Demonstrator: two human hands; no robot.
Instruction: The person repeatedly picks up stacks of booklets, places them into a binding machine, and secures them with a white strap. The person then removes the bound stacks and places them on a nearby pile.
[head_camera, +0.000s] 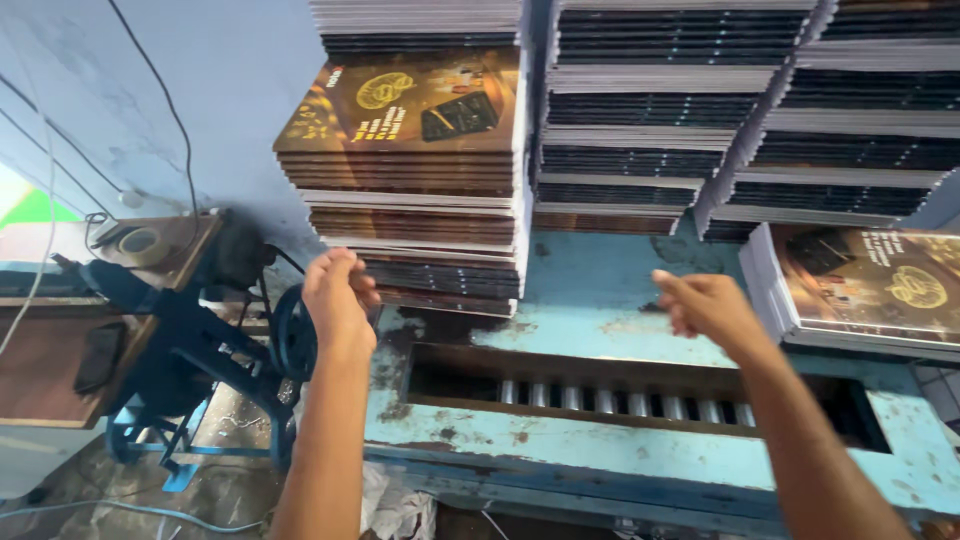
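Above the slot of rollers (610, 398), both hands (338, 295) hover empty, fingers loosely curled, before upright booklet stack (415, 190).

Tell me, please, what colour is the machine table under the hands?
Light turquoise blue, with chipped, rusty patches, on the machine table; the head view shows it.
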